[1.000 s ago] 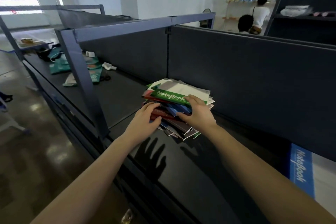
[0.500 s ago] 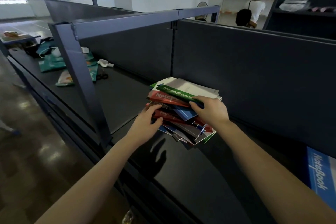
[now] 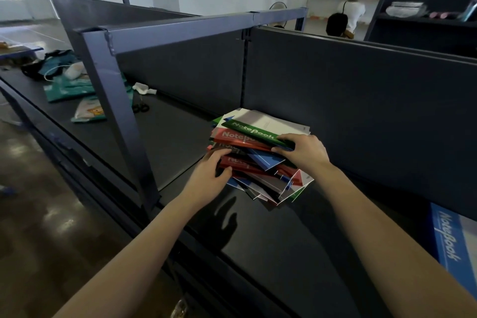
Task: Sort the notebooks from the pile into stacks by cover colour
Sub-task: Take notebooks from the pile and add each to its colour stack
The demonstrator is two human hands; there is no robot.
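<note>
Our right hand (image 3: 304, 153) pinched the green notebook (image 3: 254, 133) atop the pile (image 3: 258, 160) on the dark table (image 3: 271, 240), its long axis running left-far to right-near; our left hand (image 3: 209, 178) gripped the pile's near-left edge.

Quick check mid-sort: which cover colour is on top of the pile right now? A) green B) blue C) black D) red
A: the green notebook lies topmost on the pile, with the right hand gripping its near corner and a red notebook directly beneath it.
</note>
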